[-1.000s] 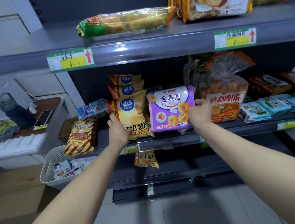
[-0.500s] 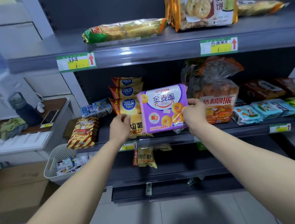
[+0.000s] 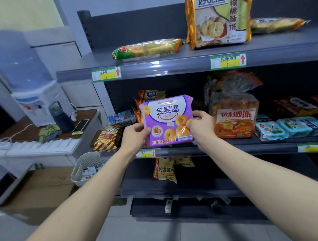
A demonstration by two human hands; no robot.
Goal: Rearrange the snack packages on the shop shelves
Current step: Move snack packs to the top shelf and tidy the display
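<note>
1. Two hands hold one purple plastic packet of ring-shaped biscuits [image 3: 167, 120] upright in front of the grey metal middle shelf [image 3: 233, 146], its printed face toward the camera.
2. The left hand [image 3: 134, 137] grips the packet's lower left edge, thumb on the front and the other fingers curled behind it.
3. The right hand [image 3: 201, 125] pinches the lower right edge, fingers [image 3: 190, 123] bent narrowly over the clear window of the wrapper.
4. Half a second ago the left hand rested on the yellow crisp bags [image 3: 148, 100]; now it has come across to the purple packet, which sits further left and covers most of those bags.
5. The view has also tilted up, so the whole gold-edged walnut biscuit bag [image 3: 220, 17] on the top shelf [image 3: 168, 65] shows.
6. Both forearms reach forward and slightly inward from the lower corners, wrists about level with the middle shelf's front lip.
7. Just right of the packet stands a clear bag of orange-labelled pies [image 3: 234, 117]; to the left, a striped red and yellow packet [image 3: 107, 138] leans at the shelf end.
8. On the desk [image 3: 41, 144] at left lie a phone [image 3: 80, 125] and a dark bottle [image 3: 60, 117].
</note>
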